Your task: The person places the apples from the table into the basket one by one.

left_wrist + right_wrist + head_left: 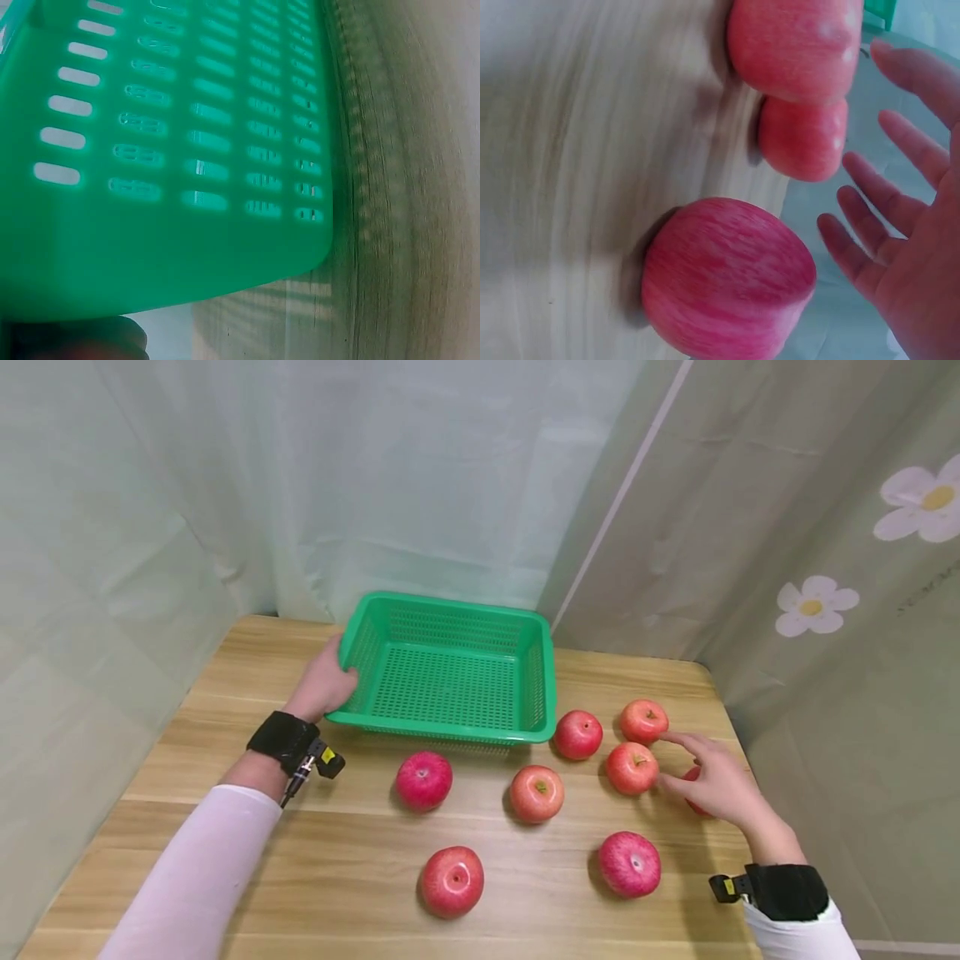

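Note:
My left hand grips the left rim of a green plastic basket, thumb over the edge. In the left wrist view the slotted basket wall fills much of the picture, with a dark fingertip below it. My right hand hovers with spread fingers by a red apple and another apple. A third apple is partly hidden beneath that hand. The right wrist view shows the palm and loosely extended fingers beside a streaked apple, holding nothing.
More apples lie on the wooden table: one apple by the basket's right corner, a dark pink apple, a paler apple, a front apple and a streaked apple. Curtains hang behind.

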### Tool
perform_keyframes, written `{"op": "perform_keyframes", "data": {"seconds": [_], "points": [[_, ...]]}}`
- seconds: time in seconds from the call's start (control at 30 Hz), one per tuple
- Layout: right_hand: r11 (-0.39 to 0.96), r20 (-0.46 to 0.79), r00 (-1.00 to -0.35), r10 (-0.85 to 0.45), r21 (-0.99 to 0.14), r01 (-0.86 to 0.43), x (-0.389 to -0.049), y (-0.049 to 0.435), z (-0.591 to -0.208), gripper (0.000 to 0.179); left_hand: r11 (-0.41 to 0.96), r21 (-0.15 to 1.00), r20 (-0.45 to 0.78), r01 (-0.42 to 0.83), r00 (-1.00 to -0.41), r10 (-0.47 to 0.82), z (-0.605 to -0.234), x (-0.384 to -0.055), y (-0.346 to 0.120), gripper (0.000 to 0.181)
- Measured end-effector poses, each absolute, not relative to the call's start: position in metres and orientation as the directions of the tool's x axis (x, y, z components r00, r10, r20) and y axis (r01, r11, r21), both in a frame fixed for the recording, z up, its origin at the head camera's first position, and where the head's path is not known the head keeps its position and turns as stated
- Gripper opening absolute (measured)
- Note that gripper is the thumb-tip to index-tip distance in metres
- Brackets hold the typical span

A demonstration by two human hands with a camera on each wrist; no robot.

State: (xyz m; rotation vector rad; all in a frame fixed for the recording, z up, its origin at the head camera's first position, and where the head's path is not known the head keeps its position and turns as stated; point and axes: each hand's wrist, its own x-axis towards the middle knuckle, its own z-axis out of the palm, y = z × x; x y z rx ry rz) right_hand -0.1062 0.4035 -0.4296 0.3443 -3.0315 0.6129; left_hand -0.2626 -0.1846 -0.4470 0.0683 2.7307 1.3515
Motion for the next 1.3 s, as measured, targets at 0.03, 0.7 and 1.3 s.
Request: {"op": "perform_keyframes", "data": {"seconds": [0.03, 0.7, 1.3], "points": [[0.896, 0.068, -0.973, -0.221, -0.379, -0.230, -0.106, 0.402, -0.431, 0.069, 0.608, 0.794, -0.062, -0.001, -0.995, 0.080, -0.447, -0.263, -0.185, 0.070], [0.870, -0.079, -0.937, -0.341, -0.403, -0.283, -0.125, 0.363, -0.455, 0.074, 0.593, 0.805, -0.067, -0.013, -0.995, 0.069, -0.445, -0.260, -0.181, 0.069], [0.824, -0.082, -0.932, -0.353, -0.500, -0.268, -0.133, 0.357, -0.460, 0.065, 0.619, 0.785, -0.062, -0.007, -0.996, 0.068, -0.444, -0.255, -0.181, 0.068]]}}
